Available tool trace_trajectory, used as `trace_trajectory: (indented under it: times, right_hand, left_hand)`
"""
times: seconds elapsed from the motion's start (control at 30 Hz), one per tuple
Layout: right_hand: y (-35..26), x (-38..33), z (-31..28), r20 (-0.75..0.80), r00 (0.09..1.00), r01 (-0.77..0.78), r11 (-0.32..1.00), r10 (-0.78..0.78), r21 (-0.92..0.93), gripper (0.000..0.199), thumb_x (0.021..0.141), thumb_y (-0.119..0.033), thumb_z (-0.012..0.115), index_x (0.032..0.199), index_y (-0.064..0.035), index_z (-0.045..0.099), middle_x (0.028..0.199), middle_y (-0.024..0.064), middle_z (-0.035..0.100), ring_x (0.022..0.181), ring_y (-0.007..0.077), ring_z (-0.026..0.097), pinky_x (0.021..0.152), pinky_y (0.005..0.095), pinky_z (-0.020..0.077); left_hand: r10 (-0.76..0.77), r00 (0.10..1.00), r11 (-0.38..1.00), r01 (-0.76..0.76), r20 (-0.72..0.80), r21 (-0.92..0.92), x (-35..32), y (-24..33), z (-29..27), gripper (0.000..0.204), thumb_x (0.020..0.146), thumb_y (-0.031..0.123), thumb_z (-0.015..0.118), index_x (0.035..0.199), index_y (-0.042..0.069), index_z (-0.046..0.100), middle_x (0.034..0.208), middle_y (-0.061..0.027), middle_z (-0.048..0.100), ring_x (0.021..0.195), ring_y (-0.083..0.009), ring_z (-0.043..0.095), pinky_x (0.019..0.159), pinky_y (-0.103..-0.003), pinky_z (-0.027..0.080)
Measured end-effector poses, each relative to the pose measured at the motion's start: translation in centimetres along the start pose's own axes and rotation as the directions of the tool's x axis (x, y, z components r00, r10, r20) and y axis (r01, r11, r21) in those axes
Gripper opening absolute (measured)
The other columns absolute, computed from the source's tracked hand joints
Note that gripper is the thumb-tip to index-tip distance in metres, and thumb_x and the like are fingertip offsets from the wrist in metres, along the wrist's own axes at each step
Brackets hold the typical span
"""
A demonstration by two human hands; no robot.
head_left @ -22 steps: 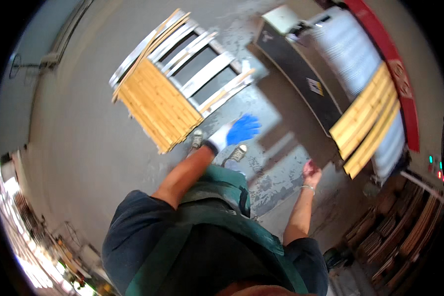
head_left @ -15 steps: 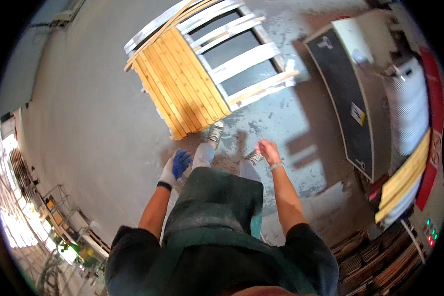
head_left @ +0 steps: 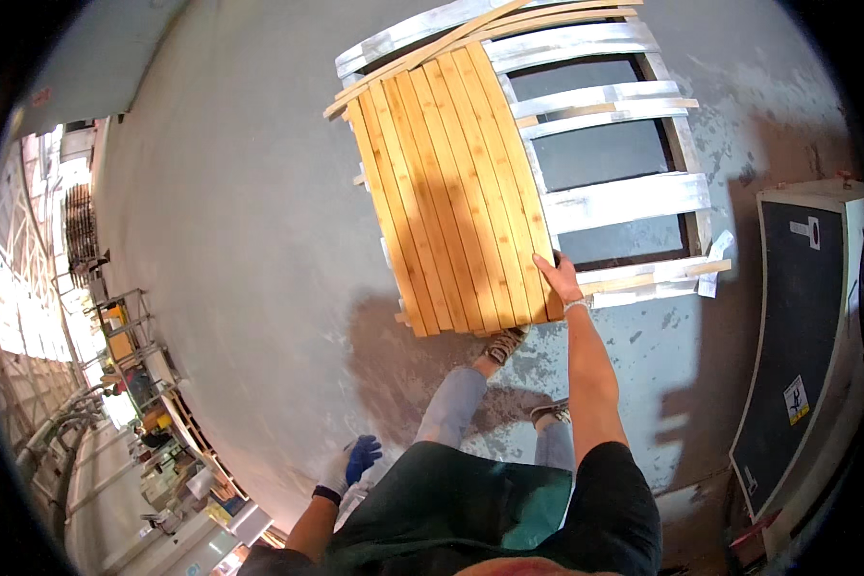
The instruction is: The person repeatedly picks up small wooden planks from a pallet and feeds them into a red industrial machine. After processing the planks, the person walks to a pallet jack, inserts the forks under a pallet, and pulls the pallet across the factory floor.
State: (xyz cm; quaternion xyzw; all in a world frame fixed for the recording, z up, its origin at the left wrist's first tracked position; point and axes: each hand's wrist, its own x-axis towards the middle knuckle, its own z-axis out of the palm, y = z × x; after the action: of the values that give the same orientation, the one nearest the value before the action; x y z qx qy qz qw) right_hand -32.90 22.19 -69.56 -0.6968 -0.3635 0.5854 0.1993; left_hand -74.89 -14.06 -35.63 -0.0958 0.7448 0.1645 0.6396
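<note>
My bare right hand (head_left: 561, 278) is at the near right corner of a layer of yellow wooden slats (head_left: 442, 192). Its thumb lies on top of the outermost slat while the fingers curl over that slat's right edge; the fingertips are partly hidden. The slats lie side by side on the left part of a whitish pallet (head_left: 634, 206). Low on my left, away from the slats, hangs my left hand (head_left: 350, 463) in a white glove with a blue palm. Its fingers are stretched out and it holds nothing.
Loose thin strips (head_left: 432, 58) lie across the pallet's far end. Another strip (head_left: 658, 276) rests along its near right side. A black-fronted cabinet (head_left: 797, 336) stands to the right. Shelving and equipment (head_left: 130, 355) line the left. My shoe (head_left: 505, 346) is close to the pallet's near edge.
I have come closer to the pallet. My right hand has reached forward from beside my leg onto the outermost slat. The left hand stays low and away from the slats.
</note>
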Motion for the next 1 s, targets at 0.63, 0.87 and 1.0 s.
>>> trace_trajectory:
  times: [0.63,0.87,1.0]
  right_hand:
    - [-15.9,-48.1,-15.1,-0.077,0.988,-0.115,0.972,0.133,0.207,0.068,0.071,-0.050,0.082,0.105,0.0066,0.066,0.083,0.0126,0.066,0.080,0.0205,0.062,0.068,0.0380,0.0493]
    - [-13.9,-69.8,-15.8,-0.410,0.910,0.040,0.969,0.065,0.244,0.079,0.074,-0.047,0.083,0.128,0.0054,0.057,0.123,0.0225,0.055,0.116,0.0311,0.054,0.096,0.0413,0.0442]
    - [-16.1,-76.3,-16.8,-0.529,0.831,0.082,0.903,0.172,0.422,0.089,0.072,-0.046,0.085,0.139,0.0006,0.049,0.123,0.0213,0.058,0.114,0.0306,0.058,0.098,0.0392,0.0457]
  left_hand:
    - [0.096,0.353,0.563,-0.791,0.931,0.242,-10.1,10.4,31.7,0.053,0.104,0.043,0.041,0.143,0.006,0.042,0.140,-0.0166,0.051,0.125,-0.0291,0.053,0.106,-0.042,0.044]
    - [-0.199,0.383,0.881,-0.335,0.902,0.336,-26.8,3.4,39.1,0.045,0.102,0.028,0.052,0.133,-0.005,0.048,0.133,-0.0227,0.056,0.121,-0.0308,0.057,0.107,-0.044,0.044]
    - [-0.321,0.236,0.798,-0.454,0.917,0.396,-34.4,1.2,42.3,0.043,0.096,0.020,0.064,0.128,-0.007,0.052,0.121,-0.0183,0.064,0.111,-0.0266,0.062,0.099,-0.039,0.049]
